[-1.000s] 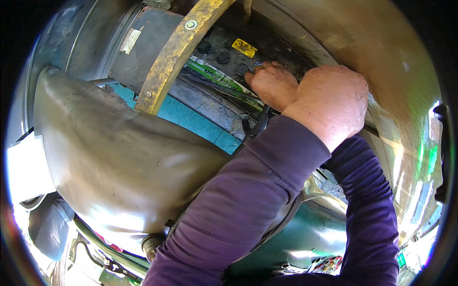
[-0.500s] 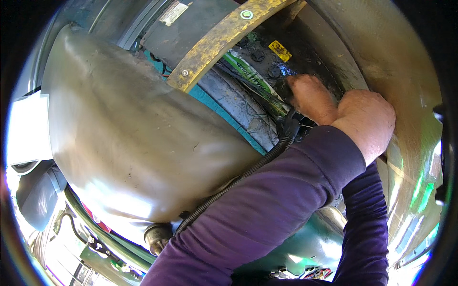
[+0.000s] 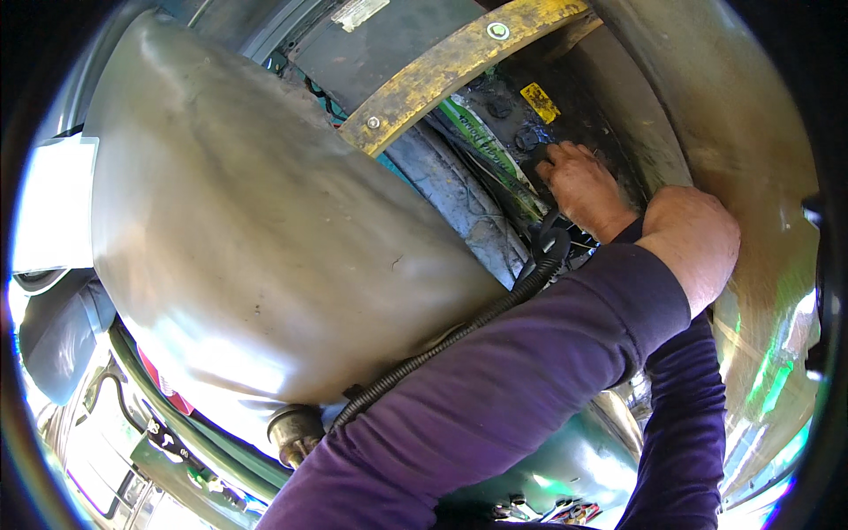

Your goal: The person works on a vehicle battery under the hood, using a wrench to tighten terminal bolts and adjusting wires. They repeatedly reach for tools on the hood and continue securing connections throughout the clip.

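Note:
My left arm crosses over my right. My right hand reaches into the recess, its bent fingers on the dark top of a battery-like box with a green printed strip along its edge. Its fingertips are partly hidden, and what they grip cannot be made out. Round black caps sit just beyond the fingers. My left hand is beside the brown curved panel on the right, bent downward at the wrist; its fingers are hidden.
A worn yellow strap-like bar spans the recess. A large dented brown panel fills the left. Black corrugated tubing runs under my left forearm. A yellow label lies on the box. A round metal fitting stands at lower left.
The view has shifted, so the panel and bar sit farther right. My right hand has flattened somewhat, with more of its fingers showing. My left hand keeps its bent shape.

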Motion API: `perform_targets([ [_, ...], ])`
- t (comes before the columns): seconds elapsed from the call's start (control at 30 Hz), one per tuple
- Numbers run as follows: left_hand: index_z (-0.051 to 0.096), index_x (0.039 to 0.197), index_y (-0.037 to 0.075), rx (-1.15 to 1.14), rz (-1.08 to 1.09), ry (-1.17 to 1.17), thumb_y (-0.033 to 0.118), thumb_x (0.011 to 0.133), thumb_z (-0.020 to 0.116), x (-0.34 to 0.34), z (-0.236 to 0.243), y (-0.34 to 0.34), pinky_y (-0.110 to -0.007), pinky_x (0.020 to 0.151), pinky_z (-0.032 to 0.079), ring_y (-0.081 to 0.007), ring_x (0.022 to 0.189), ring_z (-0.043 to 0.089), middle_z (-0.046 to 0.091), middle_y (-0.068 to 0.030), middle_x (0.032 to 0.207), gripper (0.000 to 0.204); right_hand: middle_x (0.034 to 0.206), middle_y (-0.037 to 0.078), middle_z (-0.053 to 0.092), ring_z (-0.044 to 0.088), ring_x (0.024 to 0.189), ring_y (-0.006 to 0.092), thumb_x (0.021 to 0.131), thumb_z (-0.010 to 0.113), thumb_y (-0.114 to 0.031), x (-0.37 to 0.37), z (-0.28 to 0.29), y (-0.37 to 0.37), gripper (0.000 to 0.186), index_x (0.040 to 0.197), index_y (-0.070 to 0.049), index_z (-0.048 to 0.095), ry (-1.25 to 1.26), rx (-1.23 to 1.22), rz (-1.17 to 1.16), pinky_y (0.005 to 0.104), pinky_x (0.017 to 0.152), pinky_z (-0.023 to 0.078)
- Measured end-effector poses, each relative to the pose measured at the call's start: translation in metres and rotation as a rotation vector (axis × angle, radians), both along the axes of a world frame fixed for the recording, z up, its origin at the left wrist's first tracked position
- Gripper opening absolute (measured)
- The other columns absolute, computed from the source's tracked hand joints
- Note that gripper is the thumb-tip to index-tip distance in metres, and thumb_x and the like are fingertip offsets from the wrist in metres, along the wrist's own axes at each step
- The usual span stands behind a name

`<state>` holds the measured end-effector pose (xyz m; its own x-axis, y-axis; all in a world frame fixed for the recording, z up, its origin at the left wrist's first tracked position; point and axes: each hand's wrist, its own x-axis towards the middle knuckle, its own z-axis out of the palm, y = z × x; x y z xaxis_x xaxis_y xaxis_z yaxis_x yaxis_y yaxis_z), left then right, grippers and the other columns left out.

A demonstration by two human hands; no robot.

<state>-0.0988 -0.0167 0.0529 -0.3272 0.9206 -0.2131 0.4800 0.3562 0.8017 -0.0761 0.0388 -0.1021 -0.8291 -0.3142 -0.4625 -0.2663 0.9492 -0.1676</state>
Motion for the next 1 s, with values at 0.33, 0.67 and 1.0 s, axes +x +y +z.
perform_targets([
  [0.33, 0.08, 0.107, 0.011, 0.039, 0.084, 0.015, 0.018, 0.094, 0.062, 0.005, -0.007, 0.007, -0.038, 0.081, 0.06, -0.0255, 0.104, 0.075, 0.077, -0.0105, 0.112, 0.023, 0.104, 0.018, 0.069, 0.065, 0.104, 0.0334, 0.096, 0.062, -0.041, 0.01, 0.007, -0.003, 0.039, 0.102, -0.003, 0.071, 0.216, 0.149, -0.161, 0.0453, 0.096, 0.048],
  [0.67, 0.08, 0.108, 0.01, 0.026, -0.013, 0.003, 0.018, 0.094, 0.064, -0.003, 0.001, -0.002, -0.038, 0.085, 0.06, -0.0254, 0.107, 0.074, 0.077, -0.0111, 0.114, 0.023, 0.107, 0.015, 0.068, 0.065, 0.111, 0.0306, 0.095, 0.064, -0.029, -0.011, 0.017, -0.014, 0.03, 0.111, -0.004, 0.068, 0.082, 0.238, 0.014, 0.0476, 0.1, 0.045],
  [1.0, 0.081, 0.104, 0.011, 0.032, 0.057, 0.014, 0.018, 0.095, 0.062, 0.003, 0.001, 0.001, -0.037, 0.082, 0.06, -0.0257, 0.103, 0.075, 0.078, -0.0107, 0.109, 0.022, 0.111, 0.016, 0.065, 0.063, 0.112, 0.0334, 0.09, 0.057, -0.007, 0.002, 0.0, -0.011, 0.025, 0.113, -0.003, 0.065, -0.024, 0.077, -0.127, 0.0435, 0.097, 0.053],
])
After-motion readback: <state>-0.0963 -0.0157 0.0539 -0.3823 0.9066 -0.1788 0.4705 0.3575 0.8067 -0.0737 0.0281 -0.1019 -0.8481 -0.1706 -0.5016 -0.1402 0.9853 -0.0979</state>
